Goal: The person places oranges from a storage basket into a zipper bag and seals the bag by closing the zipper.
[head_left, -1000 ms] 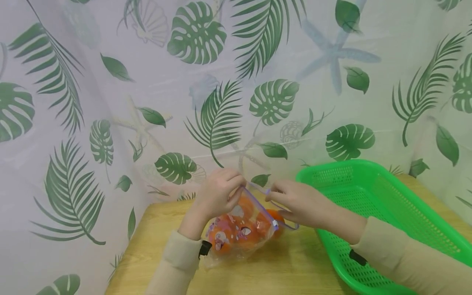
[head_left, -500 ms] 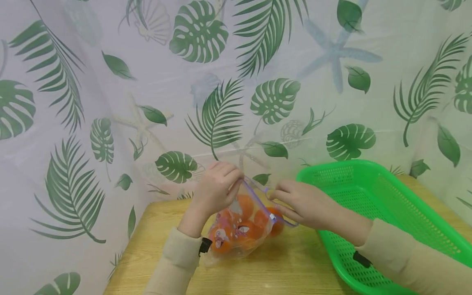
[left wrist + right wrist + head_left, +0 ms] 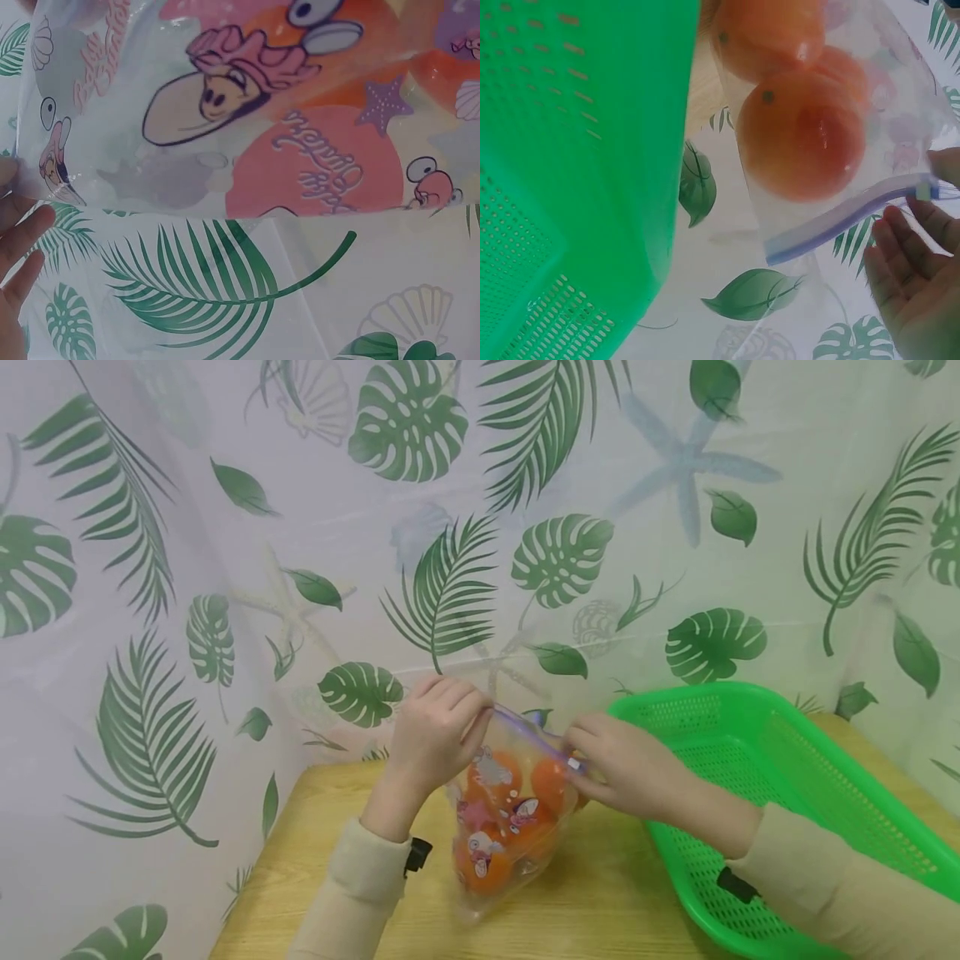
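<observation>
A clear zip bag (image 3: pixel 517 852) with cartoon sea prints hangs between both hands, its bottom corner close over the table. Several oranges (image 3: pixel 802 139) fill it, pressed against the plastic. My left hand (image 3: pixel 438 727) pinches the left end of its purple zip strip (image 3: pixel 525 724). At the strip's other end my right hand (image 3: pixel 626 768) pinches the small white slider (image 3: pixel 924 190) between thumb and index finger, the other fingers loosely bent behind. The printed plastic fills most of the left wrist view, where only some fingers (image 3: pixel 26 232) of the left hand show at the edge.
A green perforated basket (image 3: pixel 780 760) stands on the right of the wooden table (image 3: pixel 322 877), with my right forearm above its near side. A leaf-patterned curtain (image 3: pixel 450 568) hangs behind the table and along its left.
Both hands have lifted the bag's mouth, so the bag now hangs more upright. Its mouth, earlier spread apart, is drawn together at the strip, and the right hand has come onto the slider.
</observation>
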The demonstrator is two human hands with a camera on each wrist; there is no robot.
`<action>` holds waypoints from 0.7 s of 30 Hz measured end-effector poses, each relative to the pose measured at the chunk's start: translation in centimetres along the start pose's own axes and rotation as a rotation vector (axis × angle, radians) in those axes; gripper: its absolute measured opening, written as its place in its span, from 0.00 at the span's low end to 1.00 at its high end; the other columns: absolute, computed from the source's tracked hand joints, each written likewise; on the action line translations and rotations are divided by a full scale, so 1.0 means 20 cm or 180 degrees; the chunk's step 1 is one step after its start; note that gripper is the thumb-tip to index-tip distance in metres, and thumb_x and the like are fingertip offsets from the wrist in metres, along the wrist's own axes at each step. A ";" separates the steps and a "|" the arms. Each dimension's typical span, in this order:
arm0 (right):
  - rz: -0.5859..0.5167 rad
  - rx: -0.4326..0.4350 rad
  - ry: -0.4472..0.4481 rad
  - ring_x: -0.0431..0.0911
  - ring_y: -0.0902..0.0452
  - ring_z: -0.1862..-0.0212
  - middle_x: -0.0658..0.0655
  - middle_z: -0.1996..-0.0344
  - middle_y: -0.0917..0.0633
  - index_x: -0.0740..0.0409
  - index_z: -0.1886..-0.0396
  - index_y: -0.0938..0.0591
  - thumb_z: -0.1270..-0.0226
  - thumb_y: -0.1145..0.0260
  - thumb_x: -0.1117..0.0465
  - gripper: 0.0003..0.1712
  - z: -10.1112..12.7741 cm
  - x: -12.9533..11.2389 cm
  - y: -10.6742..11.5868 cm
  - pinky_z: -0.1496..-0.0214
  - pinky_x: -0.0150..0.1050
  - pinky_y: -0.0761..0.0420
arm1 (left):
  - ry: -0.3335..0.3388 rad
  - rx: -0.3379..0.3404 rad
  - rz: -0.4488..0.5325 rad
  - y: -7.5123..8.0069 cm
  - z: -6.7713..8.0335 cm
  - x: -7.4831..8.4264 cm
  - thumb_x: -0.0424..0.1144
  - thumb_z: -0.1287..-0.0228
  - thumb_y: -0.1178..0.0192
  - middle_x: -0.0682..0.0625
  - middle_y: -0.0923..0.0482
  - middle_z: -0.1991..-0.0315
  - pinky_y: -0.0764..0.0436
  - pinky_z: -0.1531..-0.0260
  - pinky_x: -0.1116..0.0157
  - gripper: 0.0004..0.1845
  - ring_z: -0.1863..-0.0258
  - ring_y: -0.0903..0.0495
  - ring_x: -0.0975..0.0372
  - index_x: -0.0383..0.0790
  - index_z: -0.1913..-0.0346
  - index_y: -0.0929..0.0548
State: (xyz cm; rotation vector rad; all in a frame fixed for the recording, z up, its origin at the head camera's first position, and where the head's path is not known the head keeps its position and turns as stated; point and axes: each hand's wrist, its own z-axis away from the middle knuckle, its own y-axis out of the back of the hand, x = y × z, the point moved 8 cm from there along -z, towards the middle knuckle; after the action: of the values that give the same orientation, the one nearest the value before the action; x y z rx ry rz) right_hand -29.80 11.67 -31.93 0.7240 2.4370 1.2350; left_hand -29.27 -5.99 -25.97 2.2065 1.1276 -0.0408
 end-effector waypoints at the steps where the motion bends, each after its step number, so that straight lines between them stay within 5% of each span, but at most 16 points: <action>1: -0.0002 0.0003 -0.0037 0.42 0.21 0.61 0.49 0.64 0.17 0.54 0.61 0.16 0.37 0.24 0.62 0.08 0.00 0.01 0.00 0.58 0.40 0.15 | 0.0004 0.0007 -0.0016 0.00 0.00 0.00 0.37 0.32 0.31 0.53 0.10 0.66 0.15 0.49 0.59 0.03 0.61 0.11 0.58 0.44 0.64 0.11; 11: -0.0203 -0.0310 -0.0623 0.42 0.16 0.60 0.47 0.63 0.13 0.50 0.59 0.16 0.35 0.26 0.65 0.09 0.00 0.11 0.02 0.58 0.41 0.13 | -0.0003 0.0131 -0.0003 0.03 0.01 0.01 0.37 0.35 0.29 0.53 0.11 0.68 0.15 0.54 0.60 0.02 0.64 0.12 0.58 0.44 0.65 0.11; 21: -0.0206 0.0319 -0.0152 0.44 0.11 0.61 0.50 0.64 0.10 0.54 0.59 0.15 0.41 0.27 0.75 0.15 -0.03 0.11 0.13 0.58 0.41 0.10 | 0.0009 0.0095 0.0102 0.05 0.05 -0.02 0.35 0.44 0.25 0.52 0.16 0.69 0.16 0.53 0.58 0.07 0.65 0.17 0.56 0.44 0.70 0.15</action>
State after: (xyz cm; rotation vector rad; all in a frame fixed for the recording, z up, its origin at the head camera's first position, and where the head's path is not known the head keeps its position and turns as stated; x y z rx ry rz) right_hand -31.14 13.84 -29.55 0.6877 2.4772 1.0659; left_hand -28.50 -7.22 -26.16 2.2513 1.0995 -0.0410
